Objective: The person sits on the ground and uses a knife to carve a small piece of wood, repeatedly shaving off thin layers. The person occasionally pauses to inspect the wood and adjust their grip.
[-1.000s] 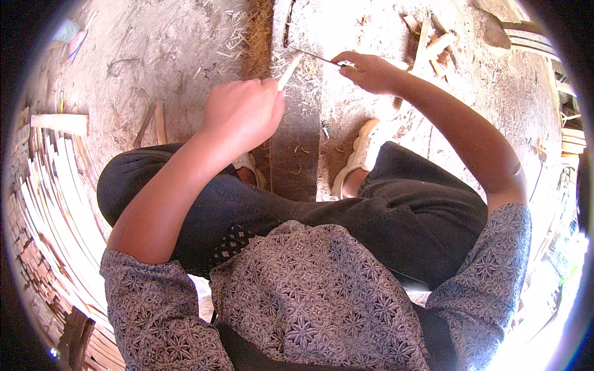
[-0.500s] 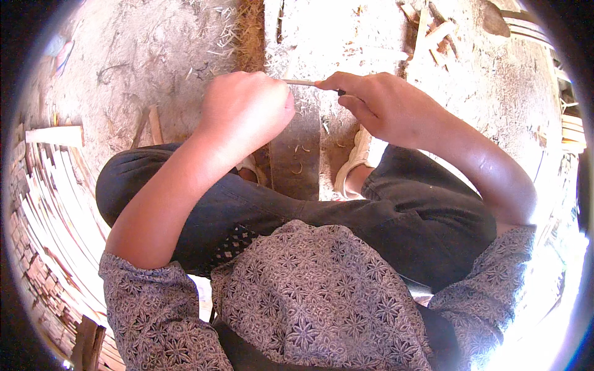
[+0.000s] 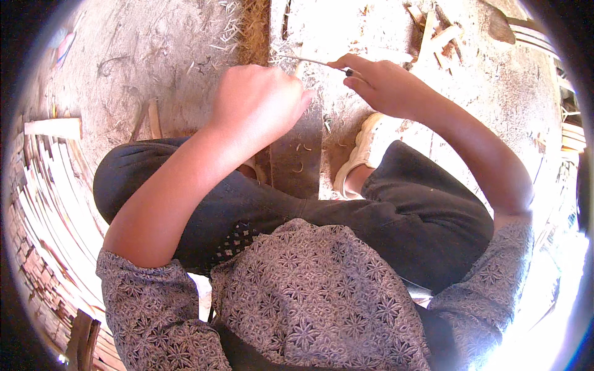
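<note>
Above the left edge of a flat plank (image 3: 296, 168), the left hand (image 3: 261, 99) is clenched on a slim pale stick (image 3: 299, 68); across a gap, the right hand (image 3: 385, 88) grips a thin-bladed knife (image 3: 313, 61). Beyond, stringy shavings (image 3: 253, 29) line that edge.

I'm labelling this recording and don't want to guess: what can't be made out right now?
All in the head view:
- Pale stick: its near end, hidden by the left hand.
- Knife: part of its handle, hidden by the right hand.
- Blue-and-pink thing, upper left: too small and blurred to name.
</note>
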Demonstrator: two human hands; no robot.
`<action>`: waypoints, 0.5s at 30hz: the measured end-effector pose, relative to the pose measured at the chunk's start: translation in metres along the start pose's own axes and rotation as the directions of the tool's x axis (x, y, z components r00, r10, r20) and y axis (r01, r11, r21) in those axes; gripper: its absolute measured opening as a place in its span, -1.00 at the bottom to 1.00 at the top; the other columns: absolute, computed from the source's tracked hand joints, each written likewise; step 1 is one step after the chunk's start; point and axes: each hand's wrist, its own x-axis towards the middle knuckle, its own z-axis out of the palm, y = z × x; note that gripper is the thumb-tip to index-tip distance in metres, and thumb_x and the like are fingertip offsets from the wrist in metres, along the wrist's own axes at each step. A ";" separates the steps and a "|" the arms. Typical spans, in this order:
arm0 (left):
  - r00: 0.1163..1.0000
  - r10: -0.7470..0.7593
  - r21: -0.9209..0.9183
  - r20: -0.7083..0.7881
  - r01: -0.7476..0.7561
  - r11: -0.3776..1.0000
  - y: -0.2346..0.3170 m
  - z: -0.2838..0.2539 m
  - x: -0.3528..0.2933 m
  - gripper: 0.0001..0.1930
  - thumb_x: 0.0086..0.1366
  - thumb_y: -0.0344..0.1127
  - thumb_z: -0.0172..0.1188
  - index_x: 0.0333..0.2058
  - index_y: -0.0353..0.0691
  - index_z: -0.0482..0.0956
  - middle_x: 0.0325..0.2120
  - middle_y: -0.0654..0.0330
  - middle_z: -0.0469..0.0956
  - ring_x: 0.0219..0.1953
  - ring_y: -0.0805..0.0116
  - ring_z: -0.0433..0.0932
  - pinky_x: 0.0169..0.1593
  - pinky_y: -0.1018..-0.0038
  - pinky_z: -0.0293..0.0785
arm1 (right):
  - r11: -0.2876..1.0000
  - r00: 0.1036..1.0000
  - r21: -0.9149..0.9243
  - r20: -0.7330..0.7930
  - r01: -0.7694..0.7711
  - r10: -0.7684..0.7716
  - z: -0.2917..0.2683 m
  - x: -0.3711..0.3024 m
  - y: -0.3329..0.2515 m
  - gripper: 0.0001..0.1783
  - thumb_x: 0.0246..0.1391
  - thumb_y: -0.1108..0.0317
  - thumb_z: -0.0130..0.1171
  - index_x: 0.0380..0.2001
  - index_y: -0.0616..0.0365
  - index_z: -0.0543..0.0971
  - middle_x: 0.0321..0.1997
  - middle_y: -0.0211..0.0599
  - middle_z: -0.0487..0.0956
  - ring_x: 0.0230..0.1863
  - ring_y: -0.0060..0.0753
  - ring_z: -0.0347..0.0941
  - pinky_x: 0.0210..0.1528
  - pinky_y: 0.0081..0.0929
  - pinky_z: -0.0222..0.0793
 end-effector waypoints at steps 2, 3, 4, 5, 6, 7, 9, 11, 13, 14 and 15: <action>1.000 -0.005 0.054 -0.003 0.005 0.999 -0.003 0.006 0.001 -0.58 0.38 -0.01 0.13 -0.53 -0.16 0.72 -0.65 0.01 0.63 -0.56 0.00 0.67 -0.43 0.11 0.61 | 0.999 0.997 0.015 0.076 -0.035 0.034 -0.018 -0.016 -0.022 -0.63 0.40 0.28 0.00 0.22 -0.04 0.42 -0.54 -0.02 0.57 -0.51 0.03 0.55 -0.34 -0.08 0.37; 1.000 -0.007 0.054 -0.017 0.008 0.999 -0.003 0.005 0.001 -0.63 0.34 -0.07 0.14 -0.54 -0.14 0.72 -0.64 0.03 0.64 -0.56 0.03 0.68 -0.45 0.15 0.61 | 0.998 0.992 0.021 0.112 -0.055 0.052 -0.023 -0.019 -0.027 -0.64 0.40 0.27 0.01 0.22 -0.04 0.42 -0.55 -0.02 0.56 -0.51 0.02 0.55 -0.34 -0.09 0.37; 1.000 -0.011 0.054 -0.029 0.012 0.998 -0.002 0.004 0.000 -0.68 0.30 -0.14 0.15 -0.56 -0.12 0.73 -0.63 0.04 0.65 -0.56 0.07 0.69 -0.47 0.19 0.60 | 0.999 0.995 0.025 0.099 -0.030 0.027 -0.022 -0.019 -0.026 -0.64 0.39 0.28 0.01 0.21 -0.03 0.42 -0.55 -0.01 0.56 -0.50 0.04 0.55 -0.34 -0.07 0.37; 0.999 -0.009 0.054 -0.044 0.012 0.998 -0.002 0.003 0.001 -0.72 0.26 -0.20 0.16 -0.57 -0.09 0.74 -0.61 0.06 0.66 -0.55 0.10 0.70 -0.48 0.23 0.60 | 1.000 0.997 0.028 0.083 -0.009 0.007 -0.021 -0.019 -0.023 -0.65 0.39 0.28 0.02 0.20 -0.03 0.42 -0.55 -0.01 0.56 -0.49 0.05 0.56 -0.33 -0.06 0.37; 1.000 0.001 0.068 -0.031 0.001 0.998 -0.002 0.001 0.002 -0.70 0.28 -0.20 0.15 -0.57 -0.10 0.74 -0.62 0.06 0.66 -0.55 0.10 0.70 -0.48 0.23 0.60 | 0.999 0.998 0.031 0.068 0.013 -0.016 -0.020 -0.018 -0.021 -0.66 0.39 0.29 0.03 0.19 -0.03 0.42 -0.55 -0.01 0.56 -0.48 0.07 0.57 -0.33 -0.04 0.37; 1.000 0.010 0.081 -0.018 -0.008 0.997 -0.002 0.000 0.003 -0.69 0.30 -0.19 0.15 -0.57 -0.10 0.74 -0.63 0.06 0.66 -0.55 0.10 0.70 -0.49 0.24 0.60 | 0.999 0.998 0.024 0.041 0.036 -0.037 -0.014 -0.013 -0.016 -0.67 0.38 0.29 0.03 0.17 -0.02 0.42 -0.54 0.00 0.57 -0.47 0.09 0.57 -0.32 -0.02 0.38; 0.999 0.029 0.085 -0.015 -0.027 0.996 0.000 0.001 0.004 -0.68 0.31 -0.18 0.15 -0.58 -0.11 0.73 -0.64 0.07 0.65 -0.55 0.11 0.71 -0.49 0.24 0.60 | 0.997 0.997 0.004 -0.010 0.075 -0.075 0.001 -0.001 -0.002 -0.68 0.37 0.30 0.05 0.15 -0.01 0.42 -0.52 0.00 0.59 -0.43 0.14 0.59 -0.30 0.02 0.39; 0.999 0.042 0.072 -0.034 -0.040 0.997 0.000 0.006 0.000 -0.69 0.29 -0.17 0.17 -0.59 -0.11 0.73 -0.65 0.07 0.64 -0.55 0.10 0.71 -0.49 0.23 0.61 | 0.997 0.998 0.018 0.002 0.068 -0.068 0.011 0.008 0.003 -0.69 0.37 0.31 0.05 0.14 0.00 0.42 -0.49 0.01 0.61 -0.38 0.17 0.60 -0.27 0.05 0.40; 0.999 0.026 0.068 -0.033 -0.023 0.997 -0.001 0.006 0.000 -0.68 0.29 -0.16 0.17 -0.59 -0.12 0.73 -0.65 0.07 0.64 -0.55 0.10 0.71 -0.48 0.23 0.61 | 0.998 0.998 0.016 0.002 0.055 -0.055 0.012 0.010 0.004 -0.69 0.37 0.31 0.05 0.13 0.01 0.42 -0.46 0.01 0.62 -0.35 0.18 0.61 -0.25 0.05 0.41; 0.999 0.018 0.066 -0.029 -0.016 0.998 0.000 0.007 -0.001 -0.68 0.29 -0.15 0.18 -0.59 -0.13 0.73 -0.65 0.07 0.64 -0.55 0.10 0.71 -0.47 0.22 0.61 | 0.999 0.999 0.012 -0.002 0.045 -0.045 0.012 0.009 0.003 -0.69 0.37 0.31 0.05 0.13 0.02 0.43 -0.45 0.01 0.63 -0.34 0.17 0.61 -0.25 0.04 0.42; 1.000 0.001 0.067 -0.027 0.001 0.998 0.000 0.006 0.000 -0.68 0.29 -0.15 0.17 -0.59 -0.13 0.73 -0.64 0.07 0.65 -0.55 0.10 0.71 -0.47 0.21 0.62 | 0.999 0.999 0.007 -0.006 0.034 -0.034 0.012 0.007 0.002 -0.70 0.37 0.31 0.05 0.13 0.02 0.43 -0.43 0.01 0.64 -0.32 0.17 0.62 -0.24 0.03 0.43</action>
